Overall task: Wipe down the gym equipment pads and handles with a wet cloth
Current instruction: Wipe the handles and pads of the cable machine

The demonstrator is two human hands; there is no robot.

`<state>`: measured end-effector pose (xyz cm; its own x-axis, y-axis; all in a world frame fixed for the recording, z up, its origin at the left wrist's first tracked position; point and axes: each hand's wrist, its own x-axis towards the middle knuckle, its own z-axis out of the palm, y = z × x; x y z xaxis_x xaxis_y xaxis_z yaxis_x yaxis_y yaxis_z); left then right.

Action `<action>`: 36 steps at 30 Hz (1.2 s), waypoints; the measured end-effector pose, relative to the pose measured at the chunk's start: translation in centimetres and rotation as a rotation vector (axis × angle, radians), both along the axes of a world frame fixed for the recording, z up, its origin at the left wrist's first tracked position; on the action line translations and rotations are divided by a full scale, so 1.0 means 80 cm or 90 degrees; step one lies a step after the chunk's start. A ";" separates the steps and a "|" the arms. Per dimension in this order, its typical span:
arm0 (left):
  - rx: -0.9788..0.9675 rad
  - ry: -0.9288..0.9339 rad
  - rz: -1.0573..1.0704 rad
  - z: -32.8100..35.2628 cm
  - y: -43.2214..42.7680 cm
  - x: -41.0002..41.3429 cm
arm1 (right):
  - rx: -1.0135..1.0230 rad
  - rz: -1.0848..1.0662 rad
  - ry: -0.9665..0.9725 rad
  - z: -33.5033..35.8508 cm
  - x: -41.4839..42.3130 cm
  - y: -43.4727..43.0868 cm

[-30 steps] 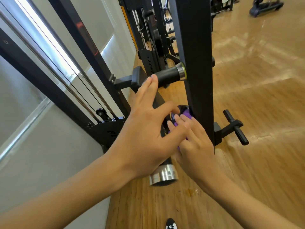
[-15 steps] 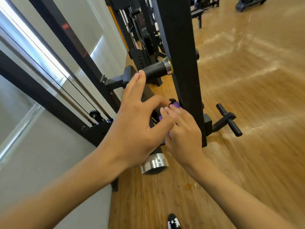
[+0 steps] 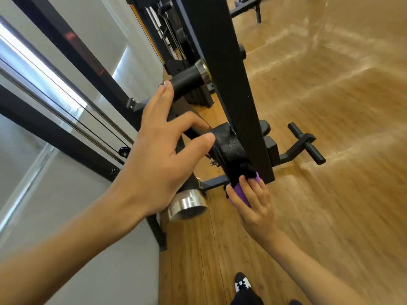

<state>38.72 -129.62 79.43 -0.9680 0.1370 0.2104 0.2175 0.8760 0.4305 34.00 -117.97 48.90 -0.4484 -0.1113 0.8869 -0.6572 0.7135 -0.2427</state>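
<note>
Now holding the purple cloth (image 3: 241,194) curled in the right grip (image 3: 252,206), pressing it to the lower end of the black pad (image 3: 229,148) just above that grip. Resting the left grip (image 3: 160,155), spread wide, on the bar (image 3: 192,128), thumb touching the pad, fingertips (image 3: 168,85) reaching the black handle (image 3: 187,81).

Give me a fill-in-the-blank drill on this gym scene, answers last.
The right hand holds a ____ cloth against the black pad.
The left hand, fingers straight, grips ____.
The floor is made of ____.
Missing words: purple; nothing; wood.
</note>
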 end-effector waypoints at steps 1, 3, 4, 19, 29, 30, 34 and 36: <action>-0.001 0.007 0.002 -0.001 0.001 0.000 | 0.000 -0.004 0.009 -0.001 0.000 0.001; -0.009 0.018 0.005 0.000 0.002 -0.003 | -0.051 0.008 0.016 0.029 -0.010 -0.012; -0.017 0.016 0.008 0.000 0.001 -0.005 | -0.081 0.024 0.005 0.047 -0.012 -0.018; -0.095 0.041 -0.022 -0.009 -0.035 -0.036 | -0.163 0.103 0.098 0.029 -0.056 -0.030; -0.127 0.044 0.037 -0.016 -0.053 -0.081 | -0.200 0.087 0.154 0.027 -0.079 -0.065; -0.118 0.042 0.037 -0.017 -0.051 -0.079 | -0.196 0.079 0.142 0.016 -0.079 -0.066; -0.059 0.056 -0.001 -0.020 -0.043 -0.046 | -0.081 0.058 0.055 -0.055 -0.056 -0.049; -0.071 0.061 0.003 -0.022 -0.040 -0.039 | -0.073 0.086 0.056 -0.018 -0.061 -0.042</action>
